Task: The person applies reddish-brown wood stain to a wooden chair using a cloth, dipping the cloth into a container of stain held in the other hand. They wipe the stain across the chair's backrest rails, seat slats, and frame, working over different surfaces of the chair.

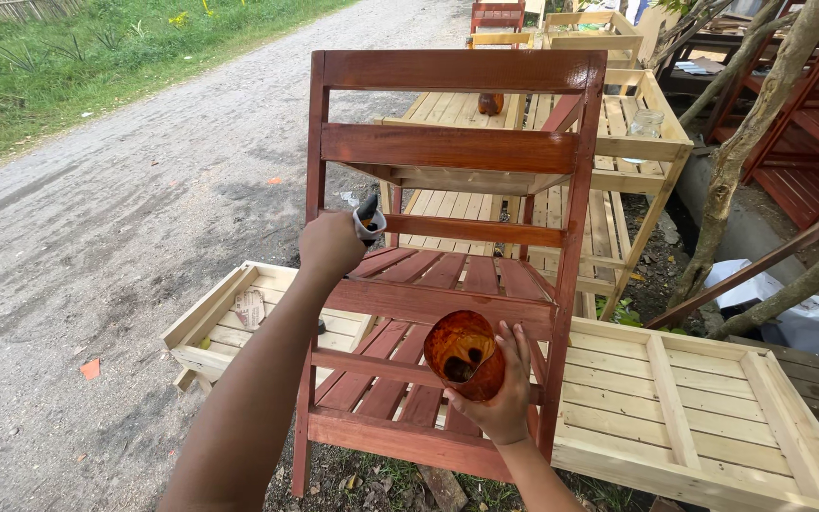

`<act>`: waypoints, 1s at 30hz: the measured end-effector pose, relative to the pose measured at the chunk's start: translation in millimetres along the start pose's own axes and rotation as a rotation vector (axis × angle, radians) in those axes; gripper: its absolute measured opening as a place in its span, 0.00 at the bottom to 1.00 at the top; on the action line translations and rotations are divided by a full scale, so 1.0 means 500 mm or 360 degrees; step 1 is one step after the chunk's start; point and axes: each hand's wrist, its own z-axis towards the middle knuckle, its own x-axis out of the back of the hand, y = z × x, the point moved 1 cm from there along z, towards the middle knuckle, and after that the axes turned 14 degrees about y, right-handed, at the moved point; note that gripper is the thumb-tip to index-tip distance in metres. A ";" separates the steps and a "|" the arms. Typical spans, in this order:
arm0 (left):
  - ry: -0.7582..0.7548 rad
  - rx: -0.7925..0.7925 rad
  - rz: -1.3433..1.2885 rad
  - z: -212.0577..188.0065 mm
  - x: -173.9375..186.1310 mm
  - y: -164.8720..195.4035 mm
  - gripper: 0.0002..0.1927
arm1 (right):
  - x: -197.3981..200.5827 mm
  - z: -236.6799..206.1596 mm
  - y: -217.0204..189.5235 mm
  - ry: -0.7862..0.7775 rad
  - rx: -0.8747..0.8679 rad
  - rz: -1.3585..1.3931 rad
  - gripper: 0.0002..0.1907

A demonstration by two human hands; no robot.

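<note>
A tall wooden shelf rack (452, 152), stained glossy red-brown, stands upright in front of me on the ground. My left hand (329, 245) is closed around a paintbrush (368, 216) with a metal ferrule and dark bristles, held against the rack's left post at the middle slat. My right hand (504, 403) holds a cut-open container (464, 354) coated inside with brown stain, low in front of the rack's lower shelves.
Unstained pale wooden racks lie flat at the left (229, 327) and right (713, 417) of the red one. More pale racks (623, 142) stand behind, with a jar (646, 123) on one. A gravel road (125, 218) runs left, tree trunks (746, 152) stand right.
</note>
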 end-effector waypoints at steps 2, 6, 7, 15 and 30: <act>-0.0056 -0.0039 -0.0101 0.001 -0.014 0.035 0.14 | -0.002 0.000 -0.004 0.0013 0.0007 -0.0001 0.50; -0.0217 0.0040 -0.0271 0.003 -0.017 0.061 0.21 | -0.003 0.002 -0.008 0.0042 0.0048 0.0019 0.49; -0.0238 0.0078 -0.0302 0.004 -0.014 0.057 0.22 | -0.002 0.002 -0.008 0.0048 0.0060 0.0024 0.49; -0.0106 0.0057 0.0101 0.019 0.016 -0.040 0.11 | -0.003 0.004 -0.010 0.0064 0.0021 0.0070 0.49; 0.0012 -0.0577 0.0315 -0.044 -0.036 0.006 0.08 | 0.013 0.005 -0.010 0.0027 -0.0065 0.0101 0.49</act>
